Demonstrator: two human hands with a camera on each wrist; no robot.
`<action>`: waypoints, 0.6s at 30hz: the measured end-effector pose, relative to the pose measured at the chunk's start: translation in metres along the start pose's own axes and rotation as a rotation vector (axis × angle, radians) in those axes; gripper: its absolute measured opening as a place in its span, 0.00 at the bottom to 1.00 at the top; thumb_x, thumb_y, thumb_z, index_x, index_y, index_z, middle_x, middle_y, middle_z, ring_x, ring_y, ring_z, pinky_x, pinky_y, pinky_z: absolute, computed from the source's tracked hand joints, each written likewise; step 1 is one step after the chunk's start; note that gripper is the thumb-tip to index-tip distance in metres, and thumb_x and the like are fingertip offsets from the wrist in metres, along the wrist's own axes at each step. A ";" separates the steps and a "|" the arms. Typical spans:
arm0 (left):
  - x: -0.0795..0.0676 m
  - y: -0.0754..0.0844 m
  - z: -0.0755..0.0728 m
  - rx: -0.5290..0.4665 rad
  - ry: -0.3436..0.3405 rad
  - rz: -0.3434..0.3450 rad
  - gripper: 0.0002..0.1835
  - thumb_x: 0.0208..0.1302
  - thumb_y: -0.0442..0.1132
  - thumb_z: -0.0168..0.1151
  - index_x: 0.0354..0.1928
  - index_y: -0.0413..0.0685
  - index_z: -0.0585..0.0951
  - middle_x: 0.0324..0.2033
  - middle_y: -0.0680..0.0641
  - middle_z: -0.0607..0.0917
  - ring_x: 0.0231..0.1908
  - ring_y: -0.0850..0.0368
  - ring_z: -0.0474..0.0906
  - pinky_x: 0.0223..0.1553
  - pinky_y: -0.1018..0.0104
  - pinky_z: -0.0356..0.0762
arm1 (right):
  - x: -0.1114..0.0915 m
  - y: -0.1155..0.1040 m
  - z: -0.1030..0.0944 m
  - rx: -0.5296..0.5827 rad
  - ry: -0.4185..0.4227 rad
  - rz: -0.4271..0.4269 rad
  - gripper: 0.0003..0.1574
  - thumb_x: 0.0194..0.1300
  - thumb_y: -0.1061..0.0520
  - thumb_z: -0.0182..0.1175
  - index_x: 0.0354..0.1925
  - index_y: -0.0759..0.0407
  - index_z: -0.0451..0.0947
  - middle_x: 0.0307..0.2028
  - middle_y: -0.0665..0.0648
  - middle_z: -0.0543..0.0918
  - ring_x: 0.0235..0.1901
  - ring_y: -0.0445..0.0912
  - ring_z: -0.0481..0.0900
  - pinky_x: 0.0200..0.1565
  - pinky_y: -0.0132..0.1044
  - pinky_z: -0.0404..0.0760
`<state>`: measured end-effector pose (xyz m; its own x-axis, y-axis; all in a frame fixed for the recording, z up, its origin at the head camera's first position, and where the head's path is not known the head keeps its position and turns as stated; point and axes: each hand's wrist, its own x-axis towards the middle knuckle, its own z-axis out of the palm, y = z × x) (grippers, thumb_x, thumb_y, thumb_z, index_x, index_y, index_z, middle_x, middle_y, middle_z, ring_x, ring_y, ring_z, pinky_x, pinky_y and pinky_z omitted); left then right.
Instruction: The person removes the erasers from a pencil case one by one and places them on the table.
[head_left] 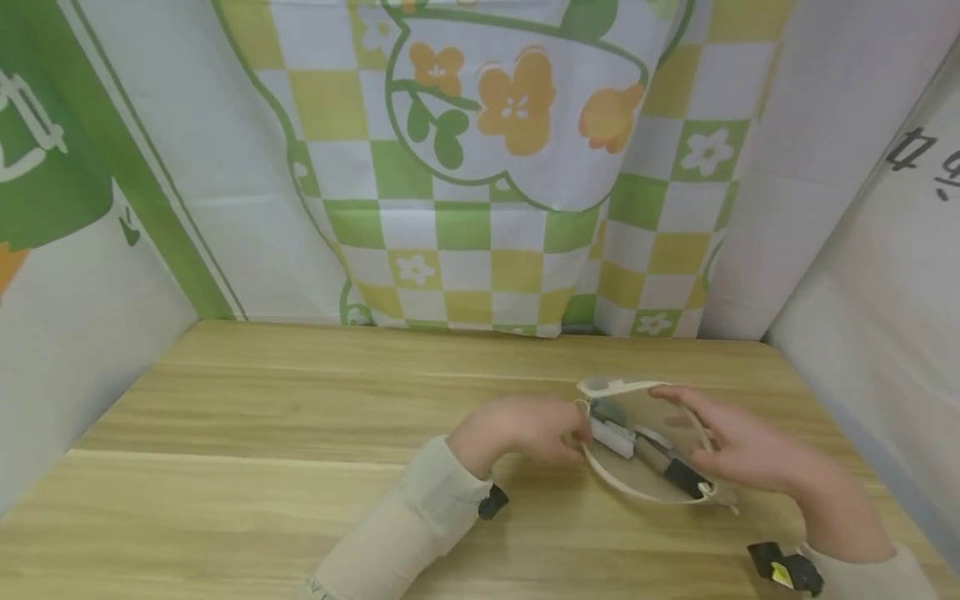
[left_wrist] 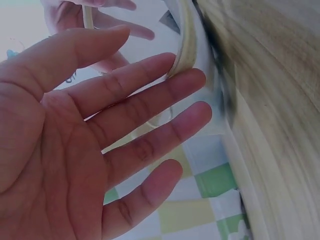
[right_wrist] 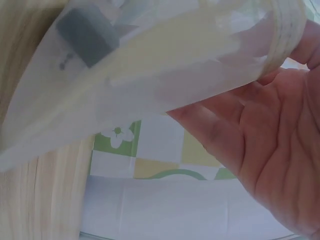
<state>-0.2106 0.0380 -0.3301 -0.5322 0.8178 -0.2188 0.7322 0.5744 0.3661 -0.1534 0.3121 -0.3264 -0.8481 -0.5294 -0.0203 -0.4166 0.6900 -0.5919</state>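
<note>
A translucent pouch (head_left: 634, 388) with a cream zip edge lies gaping on the table, right of centre. Inside are a pale block (head_left: 611, 437), a grey-green item (head_left: 609, 410) and a stick-like item with a black end (head_left: 686, 477); their kinds are unclear. My left hand (head_left: 525, 425) touches the pouch's left rim with its fingertips, and the left wrist view shows fingers spread, thumb apart. At the opposite rim my right hand (head_left: 750, 446) holds the edge, with some fingers showing through the wall. A dark block (right_wrist: 87, 35) shows through the pouch in the right wrist view.
The wooden table (head_left: 225, 417) runs back to a checked, flowered curtain (head_left: 465, 225). White cloth walls (head_left: 885, 333) close in both sides. Black straps (head_left: 786, 568) are at both wrists.
</note>
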 end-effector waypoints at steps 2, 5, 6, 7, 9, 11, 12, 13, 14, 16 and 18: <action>0.000 0.002 0.000 0.014 0.017 0.011 0.16 0.67 0.41 0.61 0.55 0.49 0.83 0.53 0.52 0.85 0.55 0.59 0.79 0.57 0.68 0.76 | 0.000 -0.002 0.000 -0.002 0.001 0.003 0.50 0.55 0.71 0.59 0.74 0.64 0.52 0.72 0.75 0.58 0.56 0.64 0.72 0.34 0.36 0.76; 0.002 0.006 0.000 0.056 0.076 0.081 0.14 0.67 0.39 0.60 0.52 0.48 0.84 0.49 0.52 0.86 0.50 0.61 0.81 0.53 0.71 0.78 | 0.000 -0.003 0.001 0.044 -0.009 0.008 0.50 0.56 0.73 0.57 0.75 0.65 0.51 0.72 0.75 0.57 0.58 0.67 0.73 0.26 0.33 0.74; 0.003 0.008 0.000 0.080 0.098 0.115 0.13 0.68 0.38 0.59 0.51 0.47 0.85 0.48 0.52 0.87 0.48 0.62 0.82 0.51 0.72 0.78 | 0.000 -0.004 0.001 0.057 -0.013 0.012 0.50 0.56 0.73 0.56 0.75 0.65 0.51 0.72 0.76 0.57 0.58 0.67 0.73 0.24 0.33 0.73; 0.005 0.009 0.000 0.101 0.119 0.153 0.13 0.68 0.38 0.59 0.51 0.47 0.85 0.47 0.52 0.87 0.47 0.63 0.82 0.51 0.73 0.78 | 0.000 -0.004 0.001 0.068 -0.017 0.018 0.50 0.56 0.73 0.56 0.75 0.65 0.50 0.72 0.76 0.56 0.60 0.69 0.72 0.23 0.33 0.73; 0.009 0.013 0.000 0.130 0.151 0.210 0.13 0.69 0.38 0.58 0.51 0.47 0.84 0.46 0.53 0.88 0.46 0.64 0.82 0.49 0.75 0.77 | 0.000 -0.005 0.001 0.095 -0.026 0.026 0.51 0.57 0.74 0.55 0.75 0.64 0.49 0.72 0.77 0.56 0.63 0.72 0.69 0.21 0.33 0.72; 0.013 0.016 0.001 0.148 0.167 0.251 0.13 0.69 0.38 0.58 0.53 0.47 0.84 0.47 0.54 0.87 0.48 0.64 0.82 0.50 0.77 0.76 | 0.000 -0.005 0.000 0.095 -0.039 0.029 0.51 0.57 0.73 0.56 0.76 0.64 0.48 0.72 0.77 0.56 0.64 0.71 0.68 0.25 0.34 0.74; 0.014 0.017 0.002 0.155 0.172 0.265 0.14 0.69 0.38 0.58 0.53 0.48 0.84 0.48 0.54 0.87 0.49 0.64 0.81 0.51 0.77 0.76 | -0.001 -0.005 0.000 0.103 -0.049 0.035 0.52 0.57 0.73 0.56 0.76 0.63 0.48 0.71 0.78 0.57 0.57 0.67 0.76 0.25 0.33 0.73; 0.016 0.017 0.003 0.155 0.177 0.277 0.14 0.69 0.38 0.58 0.54 0.48 0.83 0.49 0.54 0.87 0.50 0.64 0.81 0.52 0.77 0.75 | -0.001 -0.005 0.000 0.110 -0.058 0.039 0.52 0.57 0.72 0.56 0.76 0.62 0.47 0.71 0.78 0.58 0.48 0.62 0.81 0.25 0.33 0.73; 0.017 0.018 0.004 0.154 0.182 0.286 0.14 0.69 0.38 0.59 0.54 0.48 0.83 0.49 0.54 0.86 0.50 0.64 0.81 0.53 0.77 0.75 | -0.001 -0.005 0.000 0.115 -0.065 0.040 0.52 0.57 0.72 0.56 0.77 0.61 0.47 0.69 0.79 0.60 0.38 0.54 0.82 0.24 0.33 0.72; 0.019 0.019 0.006 0.138 0.182 0.296 0.14 0.70 0.38 0.59 0.55 0.47 0.83 0.51 0.53 0.86 0.53 0.64 0.80 0.55 0.77 0.74 | -0.002 -0.004 -0.001 0.125 -0.078 0.041 0.53 0.58 0.72 0.55 0.77 0.61 0.46 0.68 0.81 0.62 0.21 0.41 0.71 0.24 0.32 0.71; 0.021 0.020 0.008 0.118 0.176 0.298 0.14 0.71 0.39 0.58 0.55 0.47 0.82 0.52 0.53 0.85 0.55 0.64 0.79 0.57 0.77 0.73 | -0.003 -0.004 -0.001 0.131 -0.082 0.043 0.53 0.58 0.72 0.55 0.77 0.60 0.45 0.65 0.82 0.64 0.15 0.35 0.53 0.20 0.31 0.67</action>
<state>-0.2037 0.0665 -0.3342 -0.3451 0.9375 0.0444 0.9048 0.3198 0.2811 -0.1501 0.3116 -0.3233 -0.8327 -0.5426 -0.1103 -0.3293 0.6454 -0.6893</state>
